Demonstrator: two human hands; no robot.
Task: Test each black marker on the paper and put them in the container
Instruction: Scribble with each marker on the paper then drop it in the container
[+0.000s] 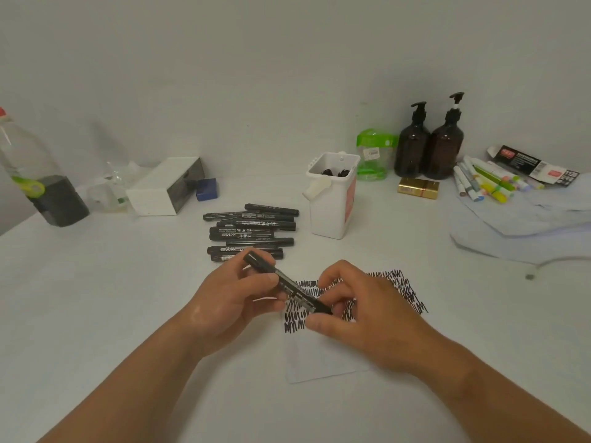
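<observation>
The fingers (271,297) of the left hand (230,305) were curled round the barrel of one black marker (284,282), and the right hand (364,318) pinched its lower end between thumb and forefinger. Both hands were closed on it just above the paper (323,359). Cap on or coming off? Couldn't tell, the pinch hid it. And there sat the danger: a hard tug on a tight cap could have jerked the hands apart and dragged a wet tip across skin, or onto the bare table (96,298) beside the paper. Nothing pinned the paper either, so a firm stroke might have skated it sideways, and its far half was already crowded with scribbles (399,289). Beyond the paper lay the pile of black markers (252,231), and beyond it to the right stood the white container (329,215), dark shapes already inside. A careless reach could have toppled it, or dropped a tested marker back among the untested.
</observation>
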